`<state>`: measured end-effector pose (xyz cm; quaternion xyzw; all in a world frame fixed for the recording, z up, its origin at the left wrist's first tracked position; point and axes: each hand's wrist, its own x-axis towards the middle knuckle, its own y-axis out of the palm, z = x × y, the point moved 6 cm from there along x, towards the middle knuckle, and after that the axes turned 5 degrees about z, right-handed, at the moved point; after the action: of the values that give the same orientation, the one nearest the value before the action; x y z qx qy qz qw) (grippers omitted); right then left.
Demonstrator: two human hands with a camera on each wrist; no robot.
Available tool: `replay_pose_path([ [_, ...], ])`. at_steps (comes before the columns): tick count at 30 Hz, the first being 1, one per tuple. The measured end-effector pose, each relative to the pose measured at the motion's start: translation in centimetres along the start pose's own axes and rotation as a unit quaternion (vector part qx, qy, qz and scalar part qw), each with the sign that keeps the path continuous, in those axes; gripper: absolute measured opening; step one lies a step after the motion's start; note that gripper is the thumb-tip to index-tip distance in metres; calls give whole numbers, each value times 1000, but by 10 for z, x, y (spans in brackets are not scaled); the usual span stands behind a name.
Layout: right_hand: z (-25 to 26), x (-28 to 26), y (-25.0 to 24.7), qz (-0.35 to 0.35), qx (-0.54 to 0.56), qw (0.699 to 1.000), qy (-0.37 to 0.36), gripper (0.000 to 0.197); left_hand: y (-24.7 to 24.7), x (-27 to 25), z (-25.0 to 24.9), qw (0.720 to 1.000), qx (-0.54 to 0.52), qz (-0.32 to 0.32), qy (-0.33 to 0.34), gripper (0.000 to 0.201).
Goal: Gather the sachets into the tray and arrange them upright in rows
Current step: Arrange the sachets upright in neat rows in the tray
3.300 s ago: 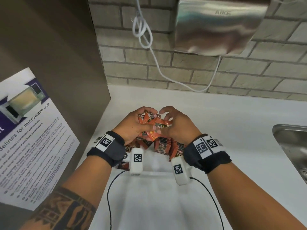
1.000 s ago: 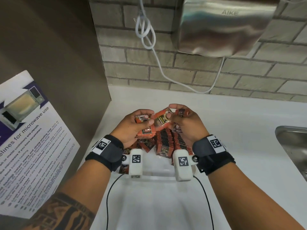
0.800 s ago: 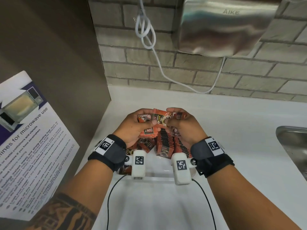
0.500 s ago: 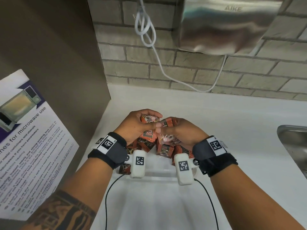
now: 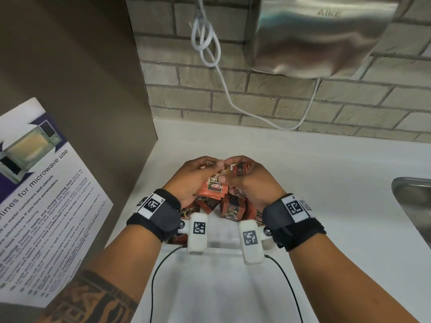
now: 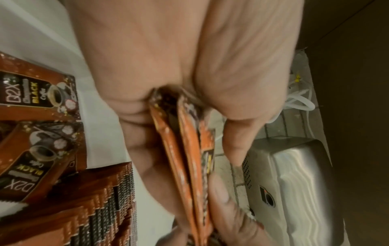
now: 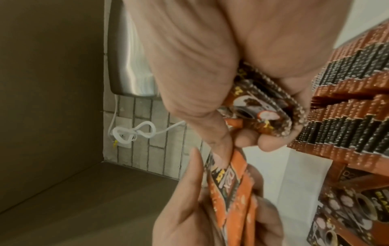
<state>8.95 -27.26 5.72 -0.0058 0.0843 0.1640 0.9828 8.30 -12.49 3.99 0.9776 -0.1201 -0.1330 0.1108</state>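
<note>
Left hand (image 5: 194, 177): fingers curled round a thin stack of orange sachets (image 6: 189, 159), thumb on one face and fingers on the other, held above the tray.

Right hand (image 5: 250, 180): fingers closed on a few dark-and-orange sachets (image 7: 258, 106) bunched in the palm; its thumb and forefinger also reach across and touch the top edge of the left hand's stack. The two hands meet fingertip to fingertip.

Sachets in rows (image 5: 234, 207): upright, packed face to face, directly beneath the hands; printed "D2X" and "BLACK Coffee". The serrated top edges show as stepped rows in both wrist views.

Loose sachets (image 6: 35, 149): lying flat or tilted on the left side of the tray, beside the rows.

Tray (image 5: 224, 249): clear-walled, near edge visible under the wrist cameras; stands on the white tabletop (image 5: 326, 183) close to the left corner.

Surroundings: brown side panel (image 5: 81, 78) on the left carrying a microwave-use notice (image 5: 42, 194); brick wall behind with a steel hand dryer (image 5: 321, 36) marked "AIKE" and a knotted white cable (image 5: 205, 43); steel sink (image 5: 415, 206) rim at the right edge.
</note>
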Motion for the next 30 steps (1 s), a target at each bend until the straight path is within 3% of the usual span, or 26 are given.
replay_pose_path([
  [2,-1,1,-5,-15,22,1000,8,39,2,-3,4,996,-72,53,-21,37],
  [4,-2,1,-11,-37,33,999,16,36,1,-4,5,995,-64,71,-22,43],
  [7,-6,0,-17,-63,50,996,35,25,-5,-4,1,999,-21,39,-7,46],
  [10,-9,-3,-13,-40,39,997,44,18,-7,-4,-6,1000,-1,-3,18,43],
  [15,-8,-9,-6,-3,33,998,57,29,-8,-3,-12,997,29,-42,50,38],
  [19,8,-6,-20,-40,-57,998,10,30,-6,-3,-20,988,142,-23,55,35],
  [21,18,-4,-21,-27,-102,994,-24,26,-1,-3,-22,981,190,1,49,35],
  [23,22,-2,-21,-19,-103,994,-36,22,1,-3,-22,985,164,1,45,36],
  [28,18,0,-29,-103,18,993,-59,24,4,-4,-17,998,43,34,29,43],
  [30,12,0,-26,-97,56,993,-41,27,-1,-2,-18,999,33,0,42,43],
])
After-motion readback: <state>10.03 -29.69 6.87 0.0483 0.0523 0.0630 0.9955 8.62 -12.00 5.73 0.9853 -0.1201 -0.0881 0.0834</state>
